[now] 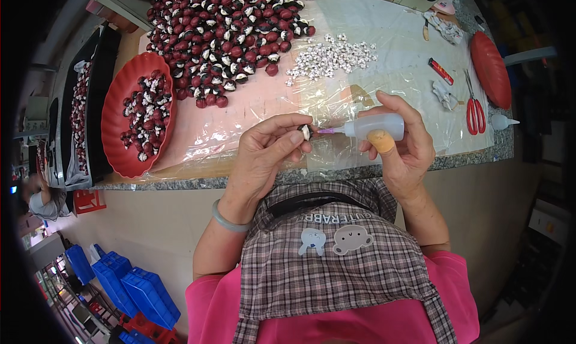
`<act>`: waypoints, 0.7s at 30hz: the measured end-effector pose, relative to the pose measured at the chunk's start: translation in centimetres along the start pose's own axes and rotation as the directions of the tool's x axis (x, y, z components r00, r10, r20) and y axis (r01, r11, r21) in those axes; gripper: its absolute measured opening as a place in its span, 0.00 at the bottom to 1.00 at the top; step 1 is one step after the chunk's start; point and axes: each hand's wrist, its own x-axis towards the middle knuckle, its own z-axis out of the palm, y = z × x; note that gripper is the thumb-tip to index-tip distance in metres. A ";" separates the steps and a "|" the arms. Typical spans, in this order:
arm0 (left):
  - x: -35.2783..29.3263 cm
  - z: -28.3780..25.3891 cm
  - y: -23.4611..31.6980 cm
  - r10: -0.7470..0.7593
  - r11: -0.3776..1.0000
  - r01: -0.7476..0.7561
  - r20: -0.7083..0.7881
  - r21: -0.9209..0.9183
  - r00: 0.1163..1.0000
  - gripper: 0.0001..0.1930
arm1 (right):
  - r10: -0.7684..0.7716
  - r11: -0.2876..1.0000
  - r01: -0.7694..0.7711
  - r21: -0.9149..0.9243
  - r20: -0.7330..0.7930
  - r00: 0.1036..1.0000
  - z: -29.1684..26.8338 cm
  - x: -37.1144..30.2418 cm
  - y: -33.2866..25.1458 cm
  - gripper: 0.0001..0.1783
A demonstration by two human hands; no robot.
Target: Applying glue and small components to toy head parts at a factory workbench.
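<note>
Left hand [264, 152] pinches a small dark-and-white bead [305, 131] above the bench [360, 171] edge; right hand [405, 143] grips a squeeze bottle [375, 126], its nozzle tip just beside the bead.

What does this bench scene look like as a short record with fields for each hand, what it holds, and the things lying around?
left hand: left hand pinches a small dark red and white bead piece at its fingertips
right hand: right hand grips a small translucent squeeze bottle with a purple nozzle, tip pointing at the piece
ahead: heap of dark red, black and white pieces; pile of small white bits
left side: oval red plastic tray partly filled with pieces
right side: red-handled scissors
surface: clear plastic sheet over the bench
</note>
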 end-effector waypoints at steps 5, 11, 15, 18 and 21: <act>0.1 -0.1 -0.2 -0.010 1.000 0.010 -0.006 0.009 1.000 0.13 | 0.033 0.999 -0.034 -0.012 -0.021 0.999 0.0 -0.1 -0.4 0.23; 0.2 -0.2 -0.4 -0.002 0.999 0.003 -0.004 0.034 1.000 0.13 | 0.009 0.988 -0.013 -0.155 -0.031 0.999 0.1 -0.2 -0.6 0.23; 0.2 -0.2 -0.4 -0.032 0.999 0.032 -0.002 0.021 0.999 0.13 | -0.015 0.977 0.008 -0.215 -0.032 0.999 0.3 -0.2 -0.7 0.24; 0.2 -0.4 -0.4 -0.031 0.999 0.031 -0.002 0.019 1.000 0.12 | -0.041 0.973 0.040 -0.229 0.000 0.999 0.3 -0.1 -1.0 0.24; 0.2 -0.5 -0.5 -0.018 1.000 0.018 0.003 0.011 1.000 0.13 | -0.058 0.979 0.058 -0.197 0.004 0.998 0.0 0.0 -0.5 0.24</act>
